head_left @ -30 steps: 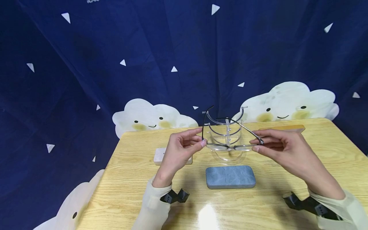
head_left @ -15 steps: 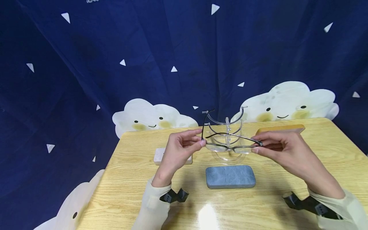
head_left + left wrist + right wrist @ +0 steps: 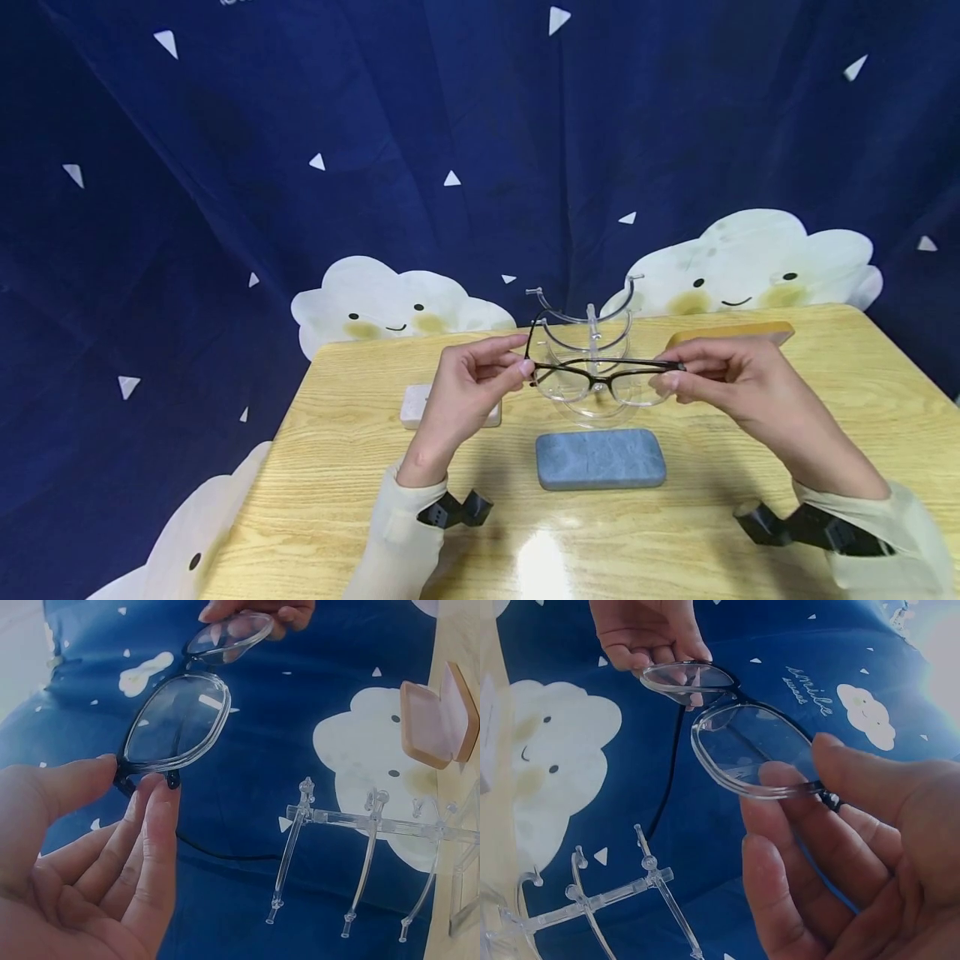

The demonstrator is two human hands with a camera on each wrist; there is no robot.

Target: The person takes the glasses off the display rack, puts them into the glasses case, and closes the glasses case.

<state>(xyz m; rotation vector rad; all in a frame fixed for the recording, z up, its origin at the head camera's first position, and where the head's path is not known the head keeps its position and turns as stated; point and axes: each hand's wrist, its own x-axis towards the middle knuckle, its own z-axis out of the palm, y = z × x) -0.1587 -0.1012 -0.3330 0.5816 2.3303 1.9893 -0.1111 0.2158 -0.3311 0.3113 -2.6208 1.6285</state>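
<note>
A pair of eyeglasses with dark upper rims and clear lower rims is held up between both hands. My left hand pinches its left end near the hinge, thumb in front. At the other end, my right hand grips the right corner between thumb and fingers. The right temple lies folded across behind the lenses; the left temple still points back. Behind the glasses stands a clear tiered display stand, partly covered by them. In the left wrist view, thumb and fingertips meet at the dark hinge corner of the glasses.
A blue glasses case lies on the wooden table below the glasses. A white box sits behind my left wrist. An orange case is at the back right, seen open in the left wrist view. A dark blue curtain hangs behind.
The right temple has swung inward from pointing back to lying across behind the lenses. The front of the glasses has tilted, so the lenses show more fully. Both hands keep their hold.
</note>
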